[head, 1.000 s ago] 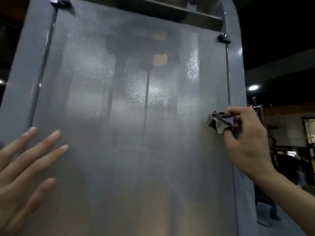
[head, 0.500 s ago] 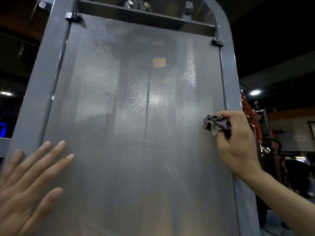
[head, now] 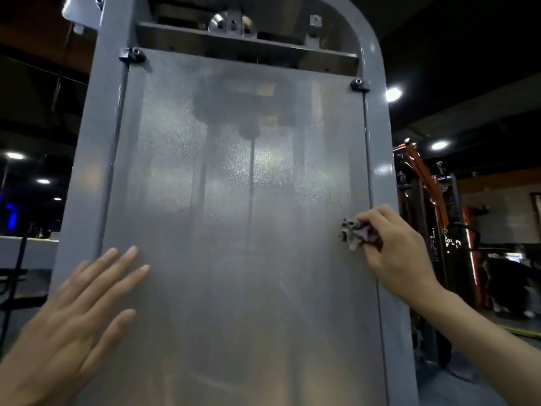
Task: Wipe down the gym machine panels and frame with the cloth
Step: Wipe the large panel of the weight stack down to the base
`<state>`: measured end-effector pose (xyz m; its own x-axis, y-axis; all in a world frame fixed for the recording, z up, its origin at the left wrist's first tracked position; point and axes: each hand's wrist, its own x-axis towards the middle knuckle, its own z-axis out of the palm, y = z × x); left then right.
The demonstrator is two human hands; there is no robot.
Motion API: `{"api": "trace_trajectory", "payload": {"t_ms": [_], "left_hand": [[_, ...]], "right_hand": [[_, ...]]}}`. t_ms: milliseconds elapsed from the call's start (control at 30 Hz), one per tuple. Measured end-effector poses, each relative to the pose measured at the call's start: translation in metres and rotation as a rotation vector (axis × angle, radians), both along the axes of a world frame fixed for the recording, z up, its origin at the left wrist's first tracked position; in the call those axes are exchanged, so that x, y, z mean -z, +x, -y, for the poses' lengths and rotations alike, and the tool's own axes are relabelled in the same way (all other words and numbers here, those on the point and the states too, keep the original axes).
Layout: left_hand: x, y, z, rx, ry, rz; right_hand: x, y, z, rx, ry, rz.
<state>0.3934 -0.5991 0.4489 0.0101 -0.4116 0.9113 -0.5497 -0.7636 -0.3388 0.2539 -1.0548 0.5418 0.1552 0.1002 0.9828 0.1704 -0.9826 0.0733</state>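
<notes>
A tall frosted translucent panel (head: 234, 215) fills the middle of the head view, bolted into a grey metal frame (head: 380, 159) with a rounded top right corner. My right hand (head: 395, 253) holds a small crumpled grey-purple cloth (head: 352, 234) pressed against the panel's right edge at mid height. My left hand (head: 67, 326) lies flat with fingers spread on the panel's lower left, partly over the left frame post (head: 87, 177). Dark shapes of the weight stack and cable show dimly through the panel.
Black bolts (head: 132, 55) hold the panel's top corners. A pulley (head: 232, 23) sits above the top crossbar. An orange and black gym machine (head: 433, 200) stands to the right behind the frame. Ceiling lights (head: 393, 94) glow in the dark room.
The view has tilted up and pulled back, showing the frame's top. My right hand with the cloth sits slightly lower on the panel's right edge. My left hand stays flat on the panel.
</notes>
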Motion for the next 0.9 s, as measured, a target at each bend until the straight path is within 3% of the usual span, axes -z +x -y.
{"api": "trace_trajectory", "payload": {"t_ms": [233, 500, 700, 900], "left_hand": [[-0.001, -0.001, 0.0, -0.052, 0.019, 0.008], [-0.002, -0.014, 0.006, -0.05, -0.01, -0.031], [-0.005, -0.023, 0.007, -0.043, -0.036, -0.118], [-0.007, -0.034, 0.007, -0.06, -0.018, -0.22]], "right_hand": [[-0.061, 0.008, -0.011, -0.04, 0.095, 0.044], [0.004, -0.008, -0.006, -0.006, -0.032, -0.141], [-0.049, -0.001, -0.033, -0.006, 0.191, -0.049], [-0.013, -0.007, -0.047, 0.008, 0.225, -0.153]]}}
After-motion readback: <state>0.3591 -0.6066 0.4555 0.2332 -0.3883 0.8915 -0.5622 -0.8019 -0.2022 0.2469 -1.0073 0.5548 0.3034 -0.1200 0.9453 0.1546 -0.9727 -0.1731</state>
